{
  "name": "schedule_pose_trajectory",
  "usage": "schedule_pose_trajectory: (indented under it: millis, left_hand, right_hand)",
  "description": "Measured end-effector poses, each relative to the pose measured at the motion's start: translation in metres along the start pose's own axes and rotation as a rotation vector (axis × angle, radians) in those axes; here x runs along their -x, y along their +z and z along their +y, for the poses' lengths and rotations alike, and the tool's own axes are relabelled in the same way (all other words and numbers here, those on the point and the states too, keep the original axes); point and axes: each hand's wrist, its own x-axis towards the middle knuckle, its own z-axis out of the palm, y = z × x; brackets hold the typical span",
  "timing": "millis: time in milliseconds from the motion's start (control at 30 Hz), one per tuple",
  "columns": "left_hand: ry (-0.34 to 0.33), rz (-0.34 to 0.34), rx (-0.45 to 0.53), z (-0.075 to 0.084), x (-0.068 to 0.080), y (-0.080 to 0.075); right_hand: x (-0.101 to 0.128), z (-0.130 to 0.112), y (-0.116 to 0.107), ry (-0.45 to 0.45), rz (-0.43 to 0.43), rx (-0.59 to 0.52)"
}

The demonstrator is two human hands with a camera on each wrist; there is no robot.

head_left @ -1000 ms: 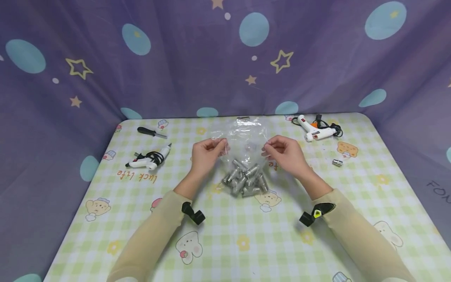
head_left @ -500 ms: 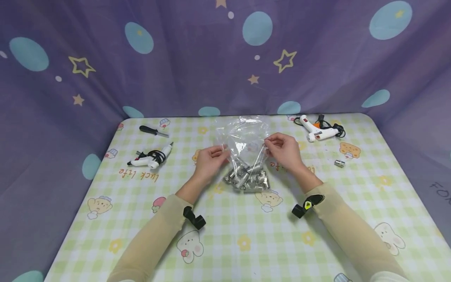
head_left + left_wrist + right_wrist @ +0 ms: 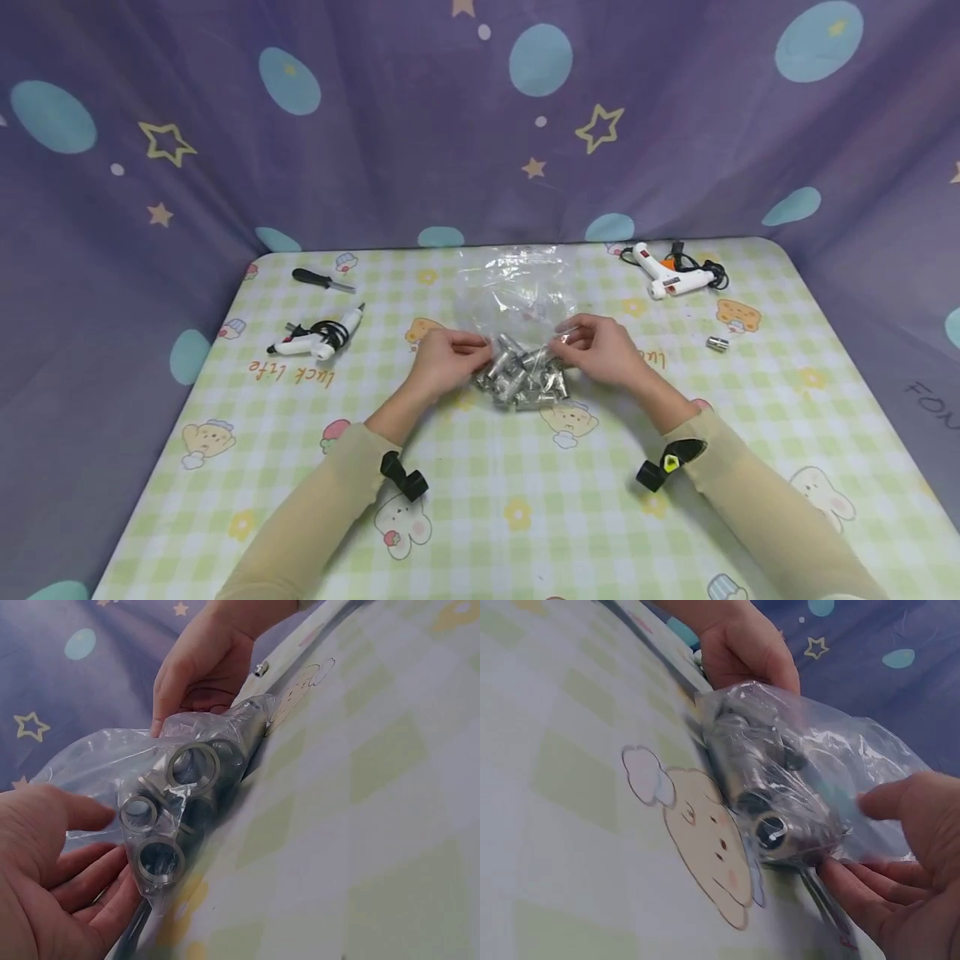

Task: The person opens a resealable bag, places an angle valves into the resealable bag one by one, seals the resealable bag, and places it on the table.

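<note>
Fingertips of both hands are partly hidden behind crinkled plastic. Left hand (image 3: 442, 360) and right hand (image 3: 600, 346) pinch the clear bag (image 3: 517, 292) at either side, fingers curled on the film. Bag lies mid-table (image 3: 480, 500), its silver metal sockets (image 3: 521, 382) heaped at the near end.

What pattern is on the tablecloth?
Green-and-white check tablecloth with cartoon bears; head view shows it best.
</note>
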Motion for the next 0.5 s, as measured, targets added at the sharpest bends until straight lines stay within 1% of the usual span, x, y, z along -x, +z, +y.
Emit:
schedule_pose_trajectory:
  millis: [33,100,267,300,400,500]
  left_hand:
    - [0.015,-0.003,-0.024,-0.0003,0.0006,0.0005]
    - [0.038,-0.011,-0.038,-0.0005,0.0016,0.002]
    - [0.063,0.012,-0.085,0.0005,0.0028,0.0051]
    - [0.066,0.013,-0.081,0.0004,0.003,0.0051]
    - [0.063,-0.001,-0.01,0.0002,0.0039,0.0041]
    - [0.031,-0.002,0.09,0.0013,0.0067,0.0019]
  right_hand:
    - [0.0008,0.0001,0.0015,-0.003,-0.003,-0.002]
    - [0.002,0.0001,0.0047,-0.006,-0.003,-0.005]
    - [0.0031,0.0002,0.0107,-0.028,0.026,0.0]
    - [0.003,0.0003,0.0112,-0.034,0.033,0.005]
    - [0.0027,0.0007,0.0108,-0.028,0.027,0.011]
    - [0.0025,0.0002,0.0085,-0.007,0.016,0.022]
